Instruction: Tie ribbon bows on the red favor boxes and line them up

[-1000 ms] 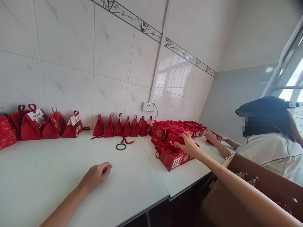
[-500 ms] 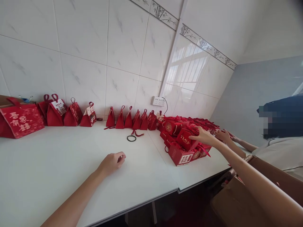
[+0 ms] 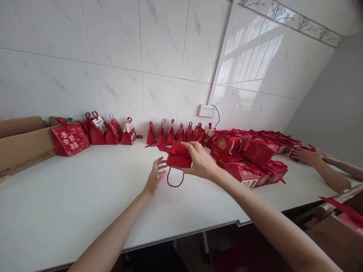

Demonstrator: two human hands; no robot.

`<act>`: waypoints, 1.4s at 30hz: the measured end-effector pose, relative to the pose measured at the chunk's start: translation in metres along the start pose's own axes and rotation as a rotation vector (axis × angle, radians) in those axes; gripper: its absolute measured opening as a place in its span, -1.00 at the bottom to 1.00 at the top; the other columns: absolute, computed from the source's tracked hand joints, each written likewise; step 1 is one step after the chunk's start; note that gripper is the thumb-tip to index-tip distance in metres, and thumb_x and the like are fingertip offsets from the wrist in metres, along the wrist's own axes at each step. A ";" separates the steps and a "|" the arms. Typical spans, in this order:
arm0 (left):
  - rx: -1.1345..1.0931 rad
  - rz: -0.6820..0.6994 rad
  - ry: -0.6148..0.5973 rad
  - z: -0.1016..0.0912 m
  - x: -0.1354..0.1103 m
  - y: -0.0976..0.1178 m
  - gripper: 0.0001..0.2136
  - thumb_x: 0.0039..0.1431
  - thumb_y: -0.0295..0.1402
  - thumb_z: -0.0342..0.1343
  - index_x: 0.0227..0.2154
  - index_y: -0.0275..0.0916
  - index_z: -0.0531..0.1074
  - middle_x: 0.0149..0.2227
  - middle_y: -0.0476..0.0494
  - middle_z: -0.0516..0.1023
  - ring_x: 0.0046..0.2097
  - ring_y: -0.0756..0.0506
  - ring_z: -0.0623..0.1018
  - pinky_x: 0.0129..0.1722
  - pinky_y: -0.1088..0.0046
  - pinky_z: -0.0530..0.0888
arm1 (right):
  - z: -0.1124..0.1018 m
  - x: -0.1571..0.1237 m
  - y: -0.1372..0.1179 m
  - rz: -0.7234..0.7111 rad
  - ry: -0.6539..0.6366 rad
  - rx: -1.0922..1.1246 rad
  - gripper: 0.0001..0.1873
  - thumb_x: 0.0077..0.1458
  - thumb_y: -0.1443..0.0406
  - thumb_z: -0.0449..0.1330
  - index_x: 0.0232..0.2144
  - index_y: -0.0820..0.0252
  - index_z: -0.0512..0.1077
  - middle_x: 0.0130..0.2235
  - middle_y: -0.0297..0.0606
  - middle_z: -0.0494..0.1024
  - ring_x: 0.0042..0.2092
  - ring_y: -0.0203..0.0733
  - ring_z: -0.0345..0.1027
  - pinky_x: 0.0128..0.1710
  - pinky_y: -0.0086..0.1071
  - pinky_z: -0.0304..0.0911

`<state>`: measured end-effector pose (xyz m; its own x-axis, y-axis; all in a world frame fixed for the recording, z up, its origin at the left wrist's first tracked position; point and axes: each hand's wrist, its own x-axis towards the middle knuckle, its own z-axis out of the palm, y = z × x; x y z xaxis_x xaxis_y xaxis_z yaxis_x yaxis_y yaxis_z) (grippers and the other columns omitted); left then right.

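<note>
A red gift box [image 3: 179, 158] with a dark red cord handle hangs over the white table, and my right hand [image 3: 198, 160] grips it from its right side. Red ribbon lies across its top. My left hand [image 3: 155, 175] is just left of the box, fingers apart, with nothing in it. Right of my right hand sits a pile of red gift boxes [image 3: 259, 151], some with ribbons and one with a pale rope handle.
Small triangular red gift boxes [image 3: 114, 132] stand in a row along the tiled wall. A larger red bag [image 3: 70, 139] and a cardboard box [image 3: 27, 149] stand at the left. A co-worker's hands [image 3: 307, 155] are among boxes at the far right. An open carton [image 3: 334, 238] is at the lower right.
My right hand has taken a red gift box from the pile and brought it left to the middle. My left hand has opened and risen toward it. The view has turned right.
</note>
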<state>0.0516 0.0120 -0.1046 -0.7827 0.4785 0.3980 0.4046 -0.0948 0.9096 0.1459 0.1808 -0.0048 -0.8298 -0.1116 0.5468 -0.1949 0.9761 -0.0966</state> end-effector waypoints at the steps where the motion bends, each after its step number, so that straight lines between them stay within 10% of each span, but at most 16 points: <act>1: -0.056 -0.039 0.049 -0.001 0.003 -0.003 -0.39 0.03 0.00 -0.02 0.11 -0.17 0.06 0.16 -0.31 0.24 0.07 -0.20 0.40 -0.08 0.27 0.41 | 0.019 0.007 -0.008 0.036 0.042 0.022 -0.16 -0.14 0.15 0.29 0.16 0.25 0.09 0.01 0.07 0.26 0.03 0.14 0.19 -0.01 -0.03 0.23; 8: -0.164 -0.278 0.477 -0.029 0.025 -0.018 -0.53 0.13 -0.06 -0.13 0.02 -0.23 0.16 0.15 -0.30 0.26 0.17 -0.22 0.31 -0.01 0.28 0.41 | 0.080 0.024 -0.029 0.343 0.162 0.497 -0.48 0.10 0.01 -0.01 0.00 0.20 0.19 -0.41 -0.27 0.43 -0.39 -0.12 0.36 -0.32 -0.22 0.30; 12: -0.174 -0.214 0.386 -0.040 0.029 -0.014 -0.55 0.12 -0.03 -0.18 -0.19 -0.30 0.37 0.01 -0.30 0.44 0.09 -0.23 0.41 0.01 0.27 0.40 | 0.083 0.017 0.001 0.545 0.181 0.710 -0.55 0.17 -0.03 -0.13 -0.16 0.15 0.29 -0.45 -0.34 0.40 -0.57 -0.29 0.25 -0.51 -0.38 0.23; 19: -0.078 -0.209 0.141 -0.037 0.024 -0.007 -0.46 -0.10 -0.03 0.16 -0.07 -0.23 0.35 -0.11 -0.17 0.51 -0.06 -0.20 0.49 -0.05 0.29 0.40 | 0.096 0.015 0.032 0.543 -0.124 1.087 -0.59 0.13 0.03 -0.06 -0.20 0.15 0.42 -0.02 -0.16 0.42 0.03 -0.10 0.29 -0.16 -0.32 0.33; 26: -0.147 -0.287 0.420 -0.042 0.028 -0.004 -0.51 0.01 0.11 -0.02 -0.30 -0.26 0.43 -0.18 -0.19 0.53 -0.07 -0.20 0.49 -0.05 0.29 0.38 | 0.088 0.016 0.024 0.618 -0.154 0.996 -0.49 0.12 -0.08 -0.02 -0.33 0.25 0.41 -0.39 -0.18 0.49 -0.37 -0.21 0.38 -0.30 -0.33 0.27; 32: -0.251 -0.259 0.172 -0.040 0.020 0.011 -0.55 -0.05 -0.01 0.11 -0.19 -0.24 0.41 -0.08 -0.18 0.49 -0.07 -0.21 0.48 -0.06 0.28 0.38 | 0.064 0.011 0.018 0.444 -0.494 1.138 -0.48 0.12 -0.10 -0.02 -0.54 0.23 0.28 -0.50 -0.29 0.40 -0.47 -0.32 0.29 -0.41 -0.38 0.24; 36: -0.257 -0.309 0.036 -0.039 0.015 0.018 -0.48 -0.09 -0.12 0.18 -0.02 -0.17 0.34 0.14 -0.22 0.31 0.12 -0.30 0.36 0.08 0.19 0.29 | 0.051 0.008 0.022 0.322 -0.670 1.223 -0.56 -0.01 0.05 0.24 -0.15 0.14 0.29 -0.26 -0.28 0.43 -0.22 -0.23 0.37 -0.21 -0.30 0.33; 42: -0.380 -0.450 -0.171 -0.040 0.012 0.023 -0.43 -0.13 -0.28 0.19 0.05 -0.04 0.30 0.15 -0.09 0.32 0.15 -0.27 0.33 0.07 0.21 0.28 | 0.059 0.012 0.025 0.440 -0.507 1.058 -0.59 0.05 0.13 0.21 -0.07 0.14 0.30 -0.09 -0.18 0.41 -0.13 -0.19 0.36 -0.13 -0.29 0.33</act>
<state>0.0321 -0.0192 -0.0739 -0.7382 0.6739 -0.0311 -0.1692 -0.1403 0.9755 0.1007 0.1928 -0.0497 -0.9928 -0.1033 -0.0600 0.0206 0.3467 -0.9377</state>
